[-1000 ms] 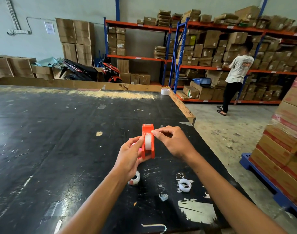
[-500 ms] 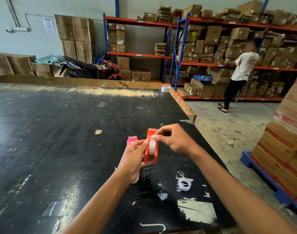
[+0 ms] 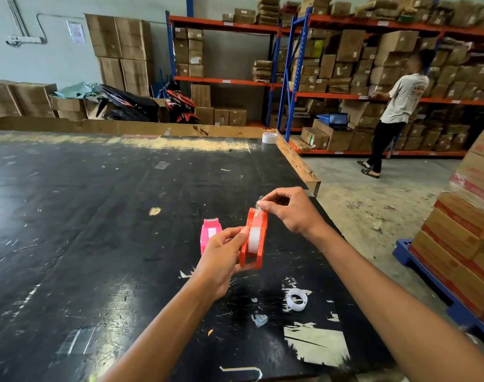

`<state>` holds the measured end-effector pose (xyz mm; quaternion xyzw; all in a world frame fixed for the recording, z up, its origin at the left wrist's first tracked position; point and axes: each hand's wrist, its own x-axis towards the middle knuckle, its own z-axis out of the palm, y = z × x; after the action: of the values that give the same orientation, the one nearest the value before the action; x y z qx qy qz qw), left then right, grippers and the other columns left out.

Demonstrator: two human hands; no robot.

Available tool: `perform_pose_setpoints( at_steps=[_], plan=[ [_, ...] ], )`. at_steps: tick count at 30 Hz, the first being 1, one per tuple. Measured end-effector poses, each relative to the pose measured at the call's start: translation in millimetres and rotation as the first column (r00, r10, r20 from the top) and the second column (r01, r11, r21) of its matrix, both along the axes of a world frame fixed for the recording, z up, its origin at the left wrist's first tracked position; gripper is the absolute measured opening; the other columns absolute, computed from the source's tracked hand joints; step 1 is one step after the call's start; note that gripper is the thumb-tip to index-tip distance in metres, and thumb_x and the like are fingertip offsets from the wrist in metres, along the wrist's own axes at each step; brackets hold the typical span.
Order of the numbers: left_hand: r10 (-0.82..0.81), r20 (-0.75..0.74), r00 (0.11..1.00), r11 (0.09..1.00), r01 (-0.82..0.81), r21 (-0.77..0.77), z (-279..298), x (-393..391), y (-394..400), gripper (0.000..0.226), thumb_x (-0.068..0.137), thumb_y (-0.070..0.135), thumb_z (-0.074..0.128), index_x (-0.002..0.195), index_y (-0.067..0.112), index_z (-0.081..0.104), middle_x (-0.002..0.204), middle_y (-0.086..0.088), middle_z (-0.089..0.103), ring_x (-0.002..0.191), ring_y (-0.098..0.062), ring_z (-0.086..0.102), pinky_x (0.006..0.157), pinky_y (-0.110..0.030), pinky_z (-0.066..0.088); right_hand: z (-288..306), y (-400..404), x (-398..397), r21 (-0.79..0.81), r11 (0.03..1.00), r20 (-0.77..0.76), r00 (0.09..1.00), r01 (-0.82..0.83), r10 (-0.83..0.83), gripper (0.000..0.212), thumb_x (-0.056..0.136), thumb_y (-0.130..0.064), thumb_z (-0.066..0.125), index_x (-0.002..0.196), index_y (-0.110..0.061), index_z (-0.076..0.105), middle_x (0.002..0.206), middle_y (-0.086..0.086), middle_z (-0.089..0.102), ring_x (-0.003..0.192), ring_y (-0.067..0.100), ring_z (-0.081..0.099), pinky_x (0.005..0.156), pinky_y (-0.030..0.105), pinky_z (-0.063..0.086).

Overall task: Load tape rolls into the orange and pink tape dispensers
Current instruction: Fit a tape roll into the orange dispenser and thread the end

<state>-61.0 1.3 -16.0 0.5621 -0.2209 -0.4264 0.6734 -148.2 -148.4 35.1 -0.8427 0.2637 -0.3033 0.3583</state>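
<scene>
Orange dispenser (image 3: 254, 238): roll seated; left hand (image 3: 221, 257) is gripping its body above the table (image 3: 97, 216), right hand (image 3: 287, 210) is pinching the tape end at the cutter. Pink dispenser (image 3: 210, 235): standing just beside, seemingly loaded. Loose ring (image 3: 297, 299): lying nearby.

Pink dispenser (image 3: 210, 235) stands just beside left hand (image 3: 221, 255); table (image 3: 83, 216) beyond lies open.

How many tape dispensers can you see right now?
2. The orange dispenser is held up in the left hand while the right hand pulls tape at its top. The pink dispenser stands on the table, partly behind the left hand.
</scene>
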Motion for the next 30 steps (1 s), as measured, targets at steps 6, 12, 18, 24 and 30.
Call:
perform_pose_setpoints(
  at_steps=[6,12,18,24,30],
  plan=[
    [0.000,0.004,1.000,1.000,0.000,-0.001,2.0,-1.5,-0.2,0.022,0.098,0.023,0.055,0.114,0.011,0.064,0.109,-0.019,0.072,0.103,-0.034,0.070,0.075,-0.041,0.060,-5.2,-1.8,5.0,0.086,0.996,0.050,0.999,0.014,-0.019,0.014,0.085,-0.018,0.070,0.090,-0.006,0.074,0.090,0.009,0.074,0.080,0.013,0.065,0.062,0.012,0.049],
    [0.002,0.003,1.000,1.000,-0.002,-0.005,3.1,-0.9,1.1,0.021,0.098,0.021,0.053,0.113,0.011,0.064,0.109,-0.020,0.072,0.104,-0.035,0.069,0.073,-0.040,0.061,-6.5,-0.4,9.8,0.198,0.978,0.030,0.997,0.067,-0.075,0.012,0.087,-0.018,0.068,0.086,-0.008,0.073,0.080,0.002,0.069,0.073,0.008,0.059,0.064,0.018,0.044],
    [0.006,0.001,1.000,1.000,-0.006,0.005,-0.6,0.3,2.0,0.025,0.097,0.022,0.055,0.116,0.008,0.065,0.108,-0.020,0.072,0.102,-0.035,0.070,0.076,-0.043,0.060,-7.8,-1.7,10.9,0.386,0.921,-0.077,0.997,0.057,-0.029,0.016,0.087,-0.015,0.066,0.093,-0.003,0.073,0.082,0.006,0.071,0.074,0.012,0.062,0.067,0.024,0.050],
    [-0.001,-0.024,1.000,1.000,0.001,0.004,-1.0,0.9,0.7,0.026,0.097,0.022,0.056,0.118,0.008,0.063,0.110,-0.021,0.071,0.104,-0.035,0.069,0.078,-0.045,0.060,-9.3,-0.6,8.5,0.348,0.937,-0.053,0.999,0.025,-0.007,0.021,0.093,-0.012,0.053,0.089,-0.013,0.074,0.092,0.003,0.072,0.090,0.018,0.066,0.080,0.030,0.055],
    [0.014,-0.059,0.998,1.000,-0.014,0.006,-0.1,3.8,-0.8,0.025,0.097,0.022,0.055,0.116,0.008,0.062,0.111,-0.023,0.070,0.105,-0.038,0.068,0.081,-0.048,0.059,-9.6,3.3,6.3,0.342,0.940,-0.055,0.998,0.015,0.004,0.036,0.097,-0.014,0.039,0.090,-0.011,0.074,0.092,0.003,0.073,0.090,0.015,0.065,0.079,0.026,0.052]
  ],
)
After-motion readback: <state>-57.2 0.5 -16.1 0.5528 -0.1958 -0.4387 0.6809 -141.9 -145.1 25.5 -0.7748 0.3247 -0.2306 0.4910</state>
